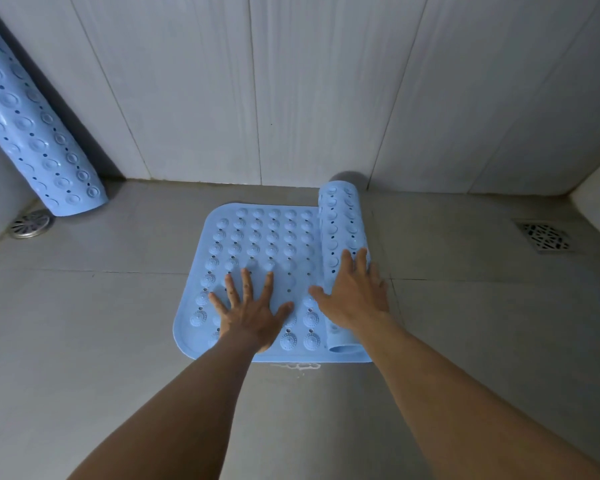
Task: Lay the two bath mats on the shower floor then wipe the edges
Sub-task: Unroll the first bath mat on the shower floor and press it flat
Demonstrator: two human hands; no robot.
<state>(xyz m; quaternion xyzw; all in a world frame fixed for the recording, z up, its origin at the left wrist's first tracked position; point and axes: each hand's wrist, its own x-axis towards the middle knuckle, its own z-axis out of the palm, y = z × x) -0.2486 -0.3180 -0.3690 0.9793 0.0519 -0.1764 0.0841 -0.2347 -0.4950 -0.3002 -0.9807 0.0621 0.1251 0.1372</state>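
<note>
Two pale blue bath mats, two bare hands and two floor drains in a grey-tiled shower. The first bath mat [257, 244] lies partly unrolled in the middle of the shower floor [118, 306], close to the far tiled wall [291, 81], with rows of round cups and small holes facing up on its flat sheet. Its rolled portion [343, 220] sits along the right side of that sheet as a tube whose long axis runs near to far; the flat sheet spreads away from it to the left.

The left hand [250, 306] is spread wide, all five fingers straight and apart, palm down on the near part of the flat sheet; it grasps nothing. The right hand [354, 289] is likewise flat-fingered; its fingers lie straight over the near half of the tube and its thumb reaches left onto the flat sheet, with nothing curled round or pinched.

The second bath mat [39, 133] is fully rolled into a tube and stands tilted at the far left; its lower end rests on the floor just beside the round drain [30, 223], and its upper end rises leftward past the frame's edge. It leans in the corner of the walls, well apart from both hands.

The square drain [544, 237] is set in the floor at the right, well apart from the first mat. A small whitish smear [295, 366] marks the floor just beside that mat's near edge.
</note>
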